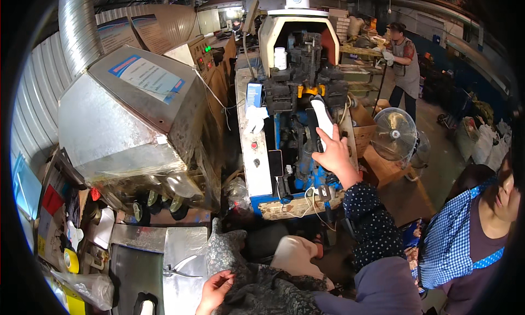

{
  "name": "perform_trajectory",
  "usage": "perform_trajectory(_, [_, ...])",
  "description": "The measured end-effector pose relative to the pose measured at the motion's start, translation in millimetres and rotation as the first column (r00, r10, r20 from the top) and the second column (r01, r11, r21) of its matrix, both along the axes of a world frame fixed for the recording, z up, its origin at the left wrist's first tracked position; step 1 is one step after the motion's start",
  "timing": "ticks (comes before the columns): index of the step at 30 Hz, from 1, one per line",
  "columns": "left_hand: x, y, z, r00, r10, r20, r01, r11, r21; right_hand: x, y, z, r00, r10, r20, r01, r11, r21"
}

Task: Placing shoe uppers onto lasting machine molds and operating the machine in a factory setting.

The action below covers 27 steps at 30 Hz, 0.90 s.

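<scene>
My right hand (pixel 336 157), in a dark polka-dot sleeve, reaches forward to the machine. Its thumb and fingers grip the near end of a shoe (pixel 322 114) with a white underside and a dark toe. That toe points into the machine's black head (pixel 309 69), by its yellow clamps (pixel 311 90). Low in the view, my left hand (pixel 215 292) hovers beside my lap, fingers loosely curled and apart, nothing visible in it. Near it, silver pliers (pixel 182 268) lie on a metal-topped table (pixel 183 293). A dark shoe with a white underside (pixel 145 305) lies at the bottom edge.
A large metal hood (pixel 126 118) stands left, with several dark shoes under it. A phone (pixel 275 163) with a cable is on the machine front. Yellow tape (pixel 71 260) lies far left. One person (pixel 465 227) is close at right; another (pixel 405 63) stands behind a fan (pixel 394 133).
</scene>
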<state>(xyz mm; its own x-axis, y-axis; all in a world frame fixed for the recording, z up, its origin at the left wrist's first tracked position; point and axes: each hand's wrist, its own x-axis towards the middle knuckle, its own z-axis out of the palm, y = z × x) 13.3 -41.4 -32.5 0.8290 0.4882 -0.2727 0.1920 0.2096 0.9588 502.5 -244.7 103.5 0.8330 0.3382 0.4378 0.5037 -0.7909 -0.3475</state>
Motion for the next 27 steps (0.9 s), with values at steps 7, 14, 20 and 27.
perform_trajectory(7, [5.5, 1.9, 9.2, 0.999, 0.0, -0.05, 0.0, 1.0, 0.001, 28.9, 17.6, 2.9, 0.995, -0.01, 0.095, 0.006, 0.999, 0.034])
perform_trajectory(14, [-39.0, 32.6, -13.7, 0.954, 0.298, 0.023, -0.299, 0.953, 0.051, 78.5, 43.6, 15.4, 0.999, -0.012, 0.037, 0.017, 0.992, -0.126])
perform_trajectory(20, [-158.7, 106.9, -60.5, 0.619, 0.767, -0.171, -0.367, 0.474, 0.8, 93.7, 55.9, 26.3, 0.997, -0.007, -0.075, 0.0, 0.996, -0.093])
perform_trajectory(27, [-262.3, 192.8, -80.0, 0.285, 0.825, -0.489, 0.023, 0.504, 0.864, 24.4, 60.2, -8.5, 0.712, 0.426, 0.558, -0.319, 0.905, -0.283])
